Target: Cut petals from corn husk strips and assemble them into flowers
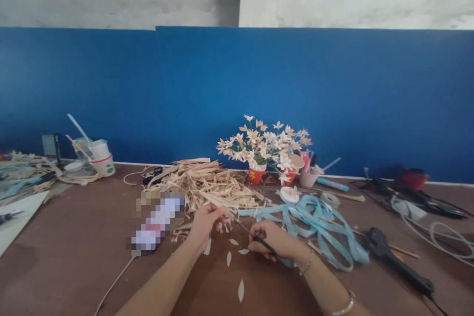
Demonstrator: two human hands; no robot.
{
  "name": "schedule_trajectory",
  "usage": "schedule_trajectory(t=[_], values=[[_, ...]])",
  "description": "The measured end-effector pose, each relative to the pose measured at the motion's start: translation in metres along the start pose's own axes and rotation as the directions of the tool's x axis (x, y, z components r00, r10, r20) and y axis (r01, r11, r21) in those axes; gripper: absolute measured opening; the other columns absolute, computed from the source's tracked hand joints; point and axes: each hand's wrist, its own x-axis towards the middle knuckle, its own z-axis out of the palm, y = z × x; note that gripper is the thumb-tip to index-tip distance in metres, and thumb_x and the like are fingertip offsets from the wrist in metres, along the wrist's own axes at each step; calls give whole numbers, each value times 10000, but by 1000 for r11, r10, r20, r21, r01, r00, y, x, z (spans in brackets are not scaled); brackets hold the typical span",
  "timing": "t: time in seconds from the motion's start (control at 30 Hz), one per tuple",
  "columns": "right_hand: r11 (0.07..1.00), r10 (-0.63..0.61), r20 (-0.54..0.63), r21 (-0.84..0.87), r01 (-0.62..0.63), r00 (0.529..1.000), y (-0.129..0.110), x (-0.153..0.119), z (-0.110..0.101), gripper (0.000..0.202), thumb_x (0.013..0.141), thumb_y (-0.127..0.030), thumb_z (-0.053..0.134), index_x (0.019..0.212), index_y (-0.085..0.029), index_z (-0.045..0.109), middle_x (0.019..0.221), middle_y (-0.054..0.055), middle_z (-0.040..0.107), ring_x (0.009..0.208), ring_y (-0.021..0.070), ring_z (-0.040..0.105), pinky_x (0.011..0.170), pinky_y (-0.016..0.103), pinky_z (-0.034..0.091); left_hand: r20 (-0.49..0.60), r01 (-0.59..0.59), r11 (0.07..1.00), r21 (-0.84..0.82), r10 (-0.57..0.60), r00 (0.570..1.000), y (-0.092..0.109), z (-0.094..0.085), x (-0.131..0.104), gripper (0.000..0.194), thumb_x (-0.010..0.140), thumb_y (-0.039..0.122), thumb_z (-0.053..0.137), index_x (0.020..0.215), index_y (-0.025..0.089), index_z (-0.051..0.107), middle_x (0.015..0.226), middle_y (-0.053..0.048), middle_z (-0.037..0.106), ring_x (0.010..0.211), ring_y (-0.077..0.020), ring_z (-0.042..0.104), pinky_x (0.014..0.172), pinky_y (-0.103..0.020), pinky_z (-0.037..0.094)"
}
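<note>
My left hand pinches a pale strip of dried husk between thumb and fingers. Black-handled scissors are gripped in my right hand, their blades pointing up and left to the strip; whether they touch it I cannot tell. Below and between the hands lie several cut petal shapes, pale and pointed at both ends. Just beyond my left hand spreads a heap of dried husk pieces. Blue ribbon lies in loose loops beside my right hand.
Artificial flowers stand in a red cup at the back. A black glue gun lies to the right, near cables. To the left are a blurred-out phone-like object with a cord and a white cup. A blue partition closes the rear.
</note>
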Motion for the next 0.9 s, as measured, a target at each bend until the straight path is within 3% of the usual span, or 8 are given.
schedule_trajectory(t=[0.63,0.9], values=[[999,-37,-39,10,37,999,7,8,7,199,676,-356,583,711,-168,527,416,-75,488,310,54,393,299,142,314,-73,85,969,-234,-104,992,-8,6,-4,221,575,228,762,616,114,577,569,13,617,483,-60,574,357,-116,316],[999,-34,-39,10,34,999,8,9,8,175,672,-331,587,714,-170,531,402,-79,490,291,45,378,283,131,299,-75,110,964,-243,-131,988,-9,7,-5,150,626,188,733,633,113,603,606,-3,638,481,-53,580,358,-107,329]])
